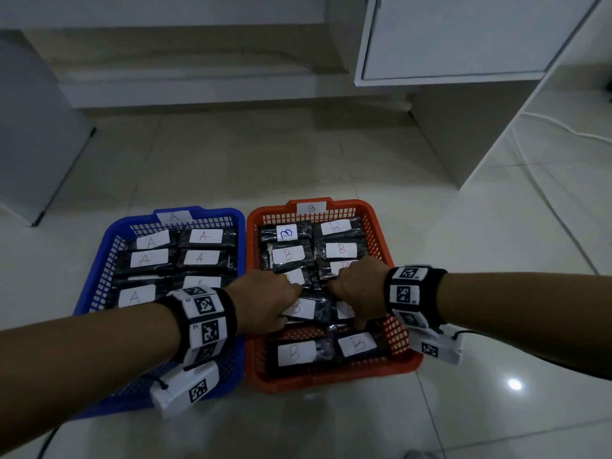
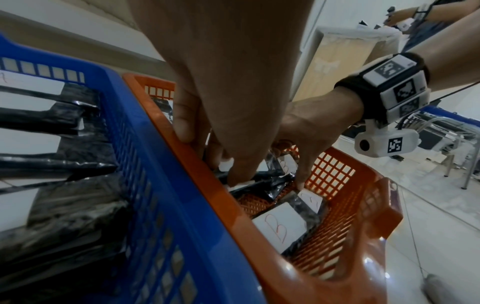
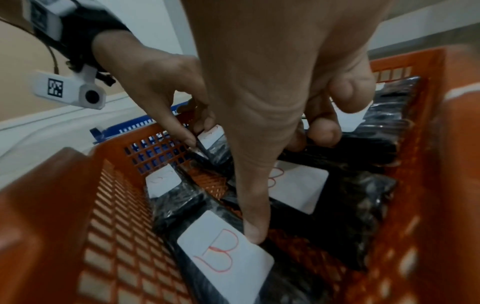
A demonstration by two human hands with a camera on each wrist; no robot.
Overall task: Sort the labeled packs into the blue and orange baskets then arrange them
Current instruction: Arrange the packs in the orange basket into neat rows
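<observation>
The orange basket (image 1: 331, 383) on the right, tagged B, holds several black packs with white B labels. The blue basket (image 1: 99, 266) on the left, tagged A, holds several A packs (image 1: 149, 259). Both hands are inside the middle of the orange basket. My left hand (image 1: 276, 306) (image 2: 230, 164) pinches the edge of a middle-row B pack (image 1: 303, 308). My right hand (image 1: 351, 298) (image 3: 259, 144) curls its fingers (image 3: 324, 131) over the neighbouring black pack (image 1: 344, 309). Its thumb reaches down to the label of the near-right B pack (image 1: 359, 344) (image 3: 226, 255).
Both baskets sit side by side on a pale tiled floor (image 1: 298, 160). A white cabinet (image 1: 463, 44) stands at the back right and a grey panel (image 1: 33, 144) at the left. A white cable (image 1: 563, 130) runs over the floor on the right.
</observation>
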